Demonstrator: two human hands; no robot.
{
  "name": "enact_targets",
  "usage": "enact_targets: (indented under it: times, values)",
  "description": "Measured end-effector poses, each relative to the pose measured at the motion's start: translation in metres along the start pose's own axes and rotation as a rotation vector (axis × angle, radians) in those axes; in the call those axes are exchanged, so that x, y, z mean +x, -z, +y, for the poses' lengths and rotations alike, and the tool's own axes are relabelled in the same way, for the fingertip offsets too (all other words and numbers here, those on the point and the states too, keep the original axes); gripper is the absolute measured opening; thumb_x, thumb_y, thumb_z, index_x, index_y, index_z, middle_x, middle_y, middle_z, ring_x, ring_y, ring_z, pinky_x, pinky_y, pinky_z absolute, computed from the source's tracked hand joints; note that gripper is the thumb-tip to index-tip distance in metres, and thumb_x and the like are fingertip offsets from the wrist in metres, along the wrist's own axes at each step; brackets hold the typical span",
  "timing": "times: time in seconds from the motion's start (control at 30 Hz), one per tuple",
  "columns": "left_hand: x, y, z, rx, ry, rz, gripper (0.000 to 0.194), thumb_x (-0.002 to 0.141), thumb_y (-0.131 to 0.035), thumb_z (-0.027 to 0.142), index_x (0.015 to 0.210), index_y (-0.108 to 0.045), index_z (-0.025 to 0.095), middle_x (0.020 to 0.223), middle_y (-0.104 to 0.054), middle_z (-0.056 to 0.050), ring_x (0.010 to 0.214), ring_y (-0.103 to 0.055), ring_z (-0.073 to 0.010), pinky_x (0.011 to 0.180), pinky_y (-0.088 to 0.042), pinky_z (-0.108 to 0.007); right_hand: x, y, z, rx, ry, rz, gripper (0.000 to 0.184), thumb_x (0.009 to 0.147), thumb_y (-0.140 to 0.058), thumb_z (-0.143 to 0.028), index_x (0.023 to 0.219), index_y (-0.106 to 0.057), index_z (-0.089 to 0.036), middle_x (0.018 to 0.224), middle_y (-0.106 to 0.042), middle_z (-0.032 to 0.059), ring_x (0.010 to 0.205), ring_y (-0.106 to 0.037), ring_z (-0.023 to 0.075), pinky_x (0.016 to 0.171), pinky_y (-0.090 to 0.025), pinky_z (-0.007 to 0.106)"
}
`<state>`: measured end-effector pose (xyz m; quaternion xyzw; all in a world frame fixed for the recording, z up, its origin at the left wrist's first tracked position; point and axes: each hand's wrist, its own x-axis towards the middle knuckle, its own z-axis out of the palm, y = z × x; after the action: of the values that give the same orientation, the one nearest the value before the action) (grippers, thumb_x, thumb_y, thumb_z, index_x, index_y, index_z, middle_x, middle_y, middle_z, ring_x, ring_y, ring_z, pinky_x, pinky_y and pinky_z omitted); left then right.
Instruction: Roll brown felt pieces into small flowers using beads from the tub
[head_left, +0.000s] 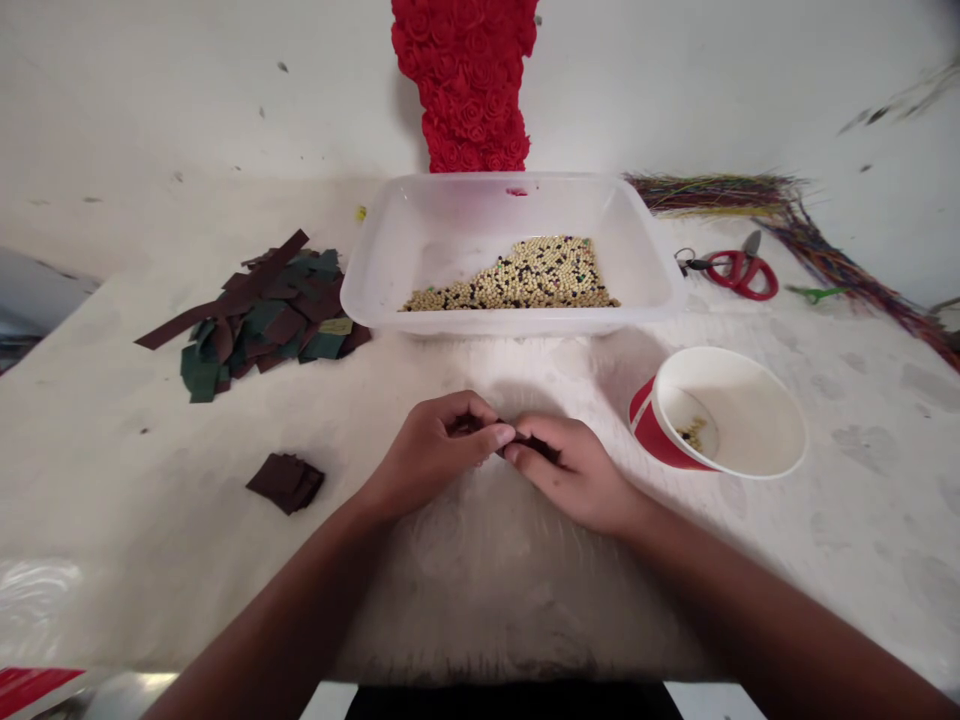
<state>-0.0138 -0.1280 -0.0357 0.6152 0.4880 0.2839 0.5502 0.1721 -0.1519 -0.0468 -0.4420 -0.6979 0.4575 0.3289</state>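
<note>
My left hand [442, 445] and my right hand [574, 468] meet over the middle of the table, in front of a white plastic tub. Between them, pinched by the fingertips of both, is a dark brown strip [531, 441], mostly hidden by the fingers. Whether it is paper or cloth I cannot tell. To the left of my left hand lies a small stack of dark brown pieces [286, 482]. A white-and-red paper tub [675, 440] leans tilted to the right of my right hand, with a few small beads [694, 434] inside.
The white plastic tub [517, 321] holds gold and dark beads [540, 280]. At the left lies a pile of brown and green pieces [262, 320]. Red-handled scissors [750, 277], keys [696, 264] and thin coloured sticks [720, 195] are at the right. Red artificial roses [476, 90] stand behind.
</note>
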Motion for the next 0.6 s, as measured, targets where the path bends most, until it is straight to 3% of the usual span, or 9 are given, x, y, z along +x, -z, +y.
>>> enact_targets:
  times: [0.1, 0.3, 0.47, 0.6]
  values:
    - [-0.0005, 0.0033, -0.0008, -0.054, 0.009, -0.076, 0.02, 0.079, -0.071, 0.032, 0.08, -0.057, 0.017, 0.073, -0.056, 0.004, 0.066, -0.049, -0.0082, 0.059, -0.037, -0.02, 0.0006, 0.0005, -0.0003, 0.018, -0.045, 0.018, 0.025, 0.091, -0.051, -0.026, 0.068, -0.047, -0.018, 0.06, -0.043, -0.0044, 0.058, -0.041, 0.0099, 0.054, -0.032, 0.023]
    - [-0.0009, 0.0058, -0.0008, -0.113, 0.024, -0.162, 0.02, 0.08, -0.069, 0.031, 0.085, -0.054, 0.018, 0.081, -0.056, 0.003, 0.075, -0.052, -0.0106, 0.066, -0.04, -0.023, 0.0017, 0.0008, -0.0003, 0.071, -0.037, 0.025, 0.02, 0.091, -0.05, -0.023, 0.072, -0.05, -0.018, 0.061, -0.048, -0.0038, 0.058, -0.045, 0.0103, 0.056, -0.035, 0.024]
    - [-0.0015, 0.0033, 0.0017, -0.049, 0.013, -0.129, 0.02, 0.079, -0.069, 0.029, 0.081, -0.053, 0.017, 0.076, -0.053, 0.004, 0.071, -0.048, -0.0098, 0.064, -0.037, -0.022, 0.0008, 0.0031, 0.0007, 0.129, -0.014, 0.008, 0.028, 0.095, -0.043, -0.023, 0.069, -0.05, -0.019, 0.059, -0.047, -0.0037, 0.057, -0.047, 0.0102, 0.057, -0.037, 0.024]
    - [-0.0014, 0.0011, 0.0018, -0.029, 0.009, -0.086, 0.027, 0.079, -0.069, 0.036, 0.073, -0.052, 0.017, 0.067, -0.052, 0.004, 0.063, -0.046, -0.0091, 0.057, -0.034, -0.022, -0.0004, 0.0031, -0.0009, 0.04, 0.052, -0.007, 0.027, 0.096, -0.042, -0.021, 0.07, -0.049, -0.018, 0.064, -0.049, -0.0024, 0.062, -0.048, 0.0114, 0.062, -0.038, 0.025]
